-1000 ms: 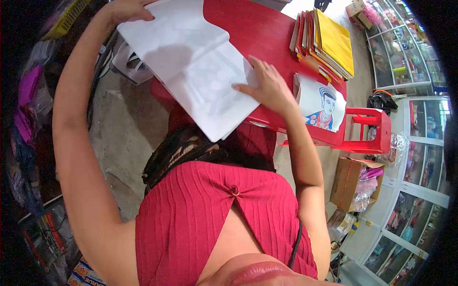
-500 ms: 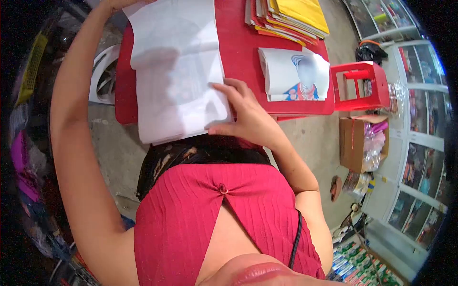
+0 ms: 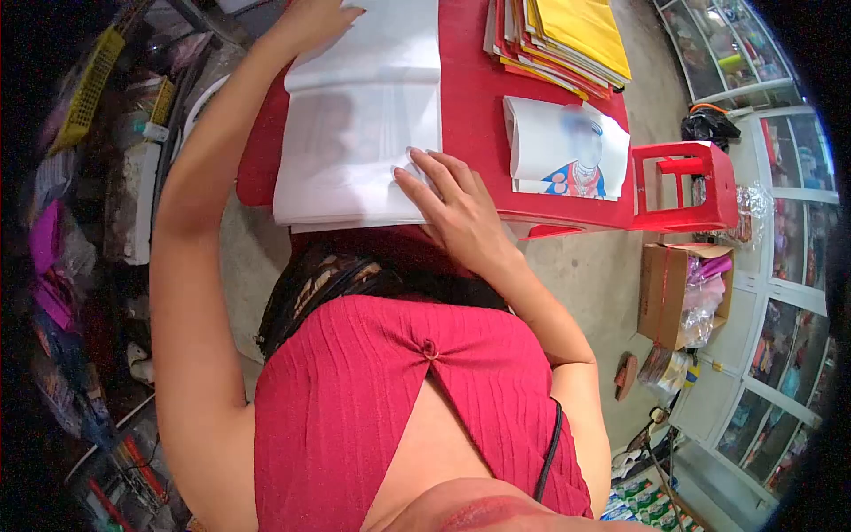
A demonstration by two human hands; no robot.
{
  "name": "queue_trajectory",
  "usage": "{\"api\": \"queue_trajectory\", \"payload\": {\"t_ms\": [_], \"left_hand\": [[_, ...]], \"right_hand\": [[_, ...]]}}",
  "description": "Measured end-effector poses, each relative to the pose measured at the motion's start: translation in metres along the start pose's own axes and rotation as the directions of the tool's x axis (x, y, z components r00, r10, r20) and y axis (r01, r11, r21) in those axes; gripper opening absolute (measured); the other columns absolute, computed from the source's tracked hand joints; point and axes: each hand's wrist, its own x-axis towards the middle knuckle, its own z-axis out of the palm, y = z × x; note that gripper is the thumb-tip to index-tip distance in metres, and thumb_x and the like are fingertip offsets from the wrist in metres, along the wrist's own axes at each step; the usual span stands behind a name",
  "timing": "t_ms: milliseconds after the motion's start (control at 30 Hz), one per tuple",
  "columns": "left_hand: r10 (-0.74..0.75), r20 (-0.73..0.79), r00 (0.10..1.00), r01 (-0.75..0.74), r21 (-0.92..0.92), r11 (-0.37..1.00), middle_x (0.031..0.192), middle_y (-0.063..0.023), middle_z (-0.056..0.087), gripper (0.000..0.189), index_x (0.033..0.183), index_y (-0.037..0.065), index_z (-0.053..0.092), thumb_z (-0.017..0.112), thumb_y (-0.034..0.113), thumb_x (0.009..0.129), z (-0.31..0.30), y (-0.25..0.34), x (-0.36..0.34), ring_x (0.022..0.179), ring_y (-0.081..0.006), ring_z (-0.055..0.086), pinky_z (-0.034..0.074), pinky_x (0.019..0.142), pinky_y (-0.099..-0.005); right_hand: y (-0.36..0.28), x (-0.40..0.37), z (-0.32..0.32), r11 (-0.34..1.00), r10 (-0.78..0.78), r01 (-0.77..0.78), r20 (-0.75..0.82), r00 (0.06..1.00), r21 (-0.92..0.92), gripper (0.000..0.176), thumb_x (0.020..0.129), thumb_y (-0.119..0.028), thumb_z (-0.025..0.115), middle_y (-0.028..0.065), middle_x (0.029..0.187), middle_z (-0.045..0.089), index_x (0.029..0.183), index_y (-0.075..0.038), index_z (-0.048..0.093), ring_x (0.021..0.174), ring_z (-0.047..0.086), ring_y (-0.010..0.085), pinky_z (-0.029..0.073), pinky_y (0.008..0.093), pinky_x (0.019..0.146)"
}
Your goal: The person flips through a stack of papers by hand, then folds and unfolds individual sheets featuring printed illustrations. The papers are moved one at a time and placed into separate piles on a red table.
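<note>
White sheets of paper lie stacked on a red table, the top one creased across, with a faint print showing through. My left hand rests at the far left edge of the top sheet, fingers reaching over the paper and partly cut off by the frame. On the near right corner of the stack lies my right hand, its fingers spread and stretched out. To its right is a folded white sheet with a blue and red printed figure.
Yellow, red and white folded pieces are piled at the back right. A red stool stands right of the table, with a cardboard box below it. Glass-front cabinets line the right side. A yellow basket is at left.
My left hand has come down from the sheet's far corner onto its edge, and the raised top sheet now lies flatter. My right hand stays at the near right corner. The view has shifted slightly.
</note>
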Motion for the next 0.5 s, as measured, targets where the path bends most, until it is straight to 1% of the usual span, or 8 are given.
{"api": "queue_trajectory", "payload": {"t_ms": [33,100,133,200,233,300,400,500], "left_hand": [[0.020,0.001,1.000,-0.020,0.001,1.000,0.132,-0.0208,0.057,0.038,0.121,0.001,0.062,0.064,0.024,0.091,-0.009,0.004,-0.019,0.118,-0.0357,0.056,0.044,0.102,-0.0476],[0.196,-0.075,0.978,-0.196,0.013,0.981,0.128,-0.0086,0.061,0.039,0.128,0.009,0.063,0.068,0.021,0.091,-0.001,-0.018,-0.060,0.121,-0.0239,0.056,0.044,0.103,-0.0359],[0.185,-0.066,0.980,-0.185,0.013,0.983,0.128,-0.0086,0.061,0.039,0.128,0.009,0.063,0.068,0.021,0.091,-0.002,-0.013,-0.082,0.121,-0.0239,0.056,0.044,0.103,-0.0359],[0.085,-0.103,0.991,-0.106,-0.224,0.969,0.129,-0.0112,0.060,0.029,0.117,0.007,0.067,0.068,0.021,0.092,-0.011,0.005,-0.130,0.126,-0.0295,0.053,0.041,0.108,-0.0382],[0.073,-0.102,0.992,-0.094,-0.222,0.970,0.129,-0.0112,0.060,0.029,0.117,0.007,0.067,0.068,0.021,0.092,-0.011,0.011,-0.149,0.126,-0.0295,0.053,0.041,0.108,-0.0382],[-0.062,-0.032,0.998,0.049,-0.298,0.953,0.133,-0.0111,0.059,0.034,0.120,0.007,0.066,0.070,0.019,0.089,-0.008,0.023,-0.180,0.128,-0.0292,0.053,0.038,0.111,-0.0387],[-0.030,0.042,0.999,0.044,-0.410,0.911,0.141,-0.0108,0.054,0.037,0.122,0.008,0.065,0.071,0.019,0.088,0.005,0.037,-0.207,0.134,-0.0295,0.048,0.036,0.113,-0.0405],[-0.096,0.081,0.992,0.121,-0.400,0.909,0.148,-0.0109,0.049,0.041,0.126,0.009,0.064,0.072,0.021,0.087,0.007,0.056,-0.213,0.140,-0.0298,0.042,0.035,0.115,-0.0419]], "right_hand": [[0.001,0.001,0.000,1.000,-0.001,0.001,0.000,1.000,0.011,0.058,0.075,-0.010,0.068,0.0150,0.140,0.050,0.132,-0.011,0.057,0.125,0.049,0.0335,0.046,0.0456,0.098],[0.002,0.002,0.000,0.999,-0.037,0.037,-0.013,0.999,0.032,0.054,0.076,-0.010,0.068,0.0153,0.136,0.053,0.129,-0.010,0.059,0.122,0.052,0.0334,0.050,0.0442,0.097],[0.003,0.004,-0.002,0.998,-0.048,0.049,-0.024,0.999,0.047,0.049,0.078,-0.010,0.066,0.0158,0.132,0.056,0.127,-0.010,0.060,0.120,0.054,0.0332,0.051,0.0434,0.097],[0.005,0.006,-0.007,0.997,-0.039,0.040,-0.012,0.999,0.068,0.048,0.079,-0.010,0.066,0.0154,0.130,0.058,0.127,-0.010,0.060,0.119,0.055,0.0331,0.051,0.0432,0.097],[0.006,0.006,-0.009,0.997,-0.026,0.026,-0.007,1.000,0.078,0.047,0.080,-0.009,0.065,0.0149,0.129,0.059,0.127,-0.010,0.060,0.119,0.056,0.0330,0.051,0.0431,0.097],[0.007,0.004,-0.014,0.996,-0.019,0.019,0.003,1.000,0.093,0.047,0.081,-0.009,0.065,0.0138,0.128,0.060,0.128,-0.010,0.060,0.120,0.056,0.0323,0.051,0.0429,0.098],[0.005,-0.003,-0.024,0.998,0.003,-0.007,0.057,0.998,0.065,0.054,0.077,-0.004,0.068,0.0144,0.132,0.060,0.130,-0.008,0.060,0.120,0.057,0.0346,0.049,0.0439,0.100],[0.001,-0.007,-0.029,0.999,-0.002,-0.002,0.088,0.996,0.044,0.051,0.078,-0.006,0.070,0.0143,0.132,0.060,0.129,-0.007,0.061,0.120,0.057,0.0348,0.049,0.0447,0.100]]}}
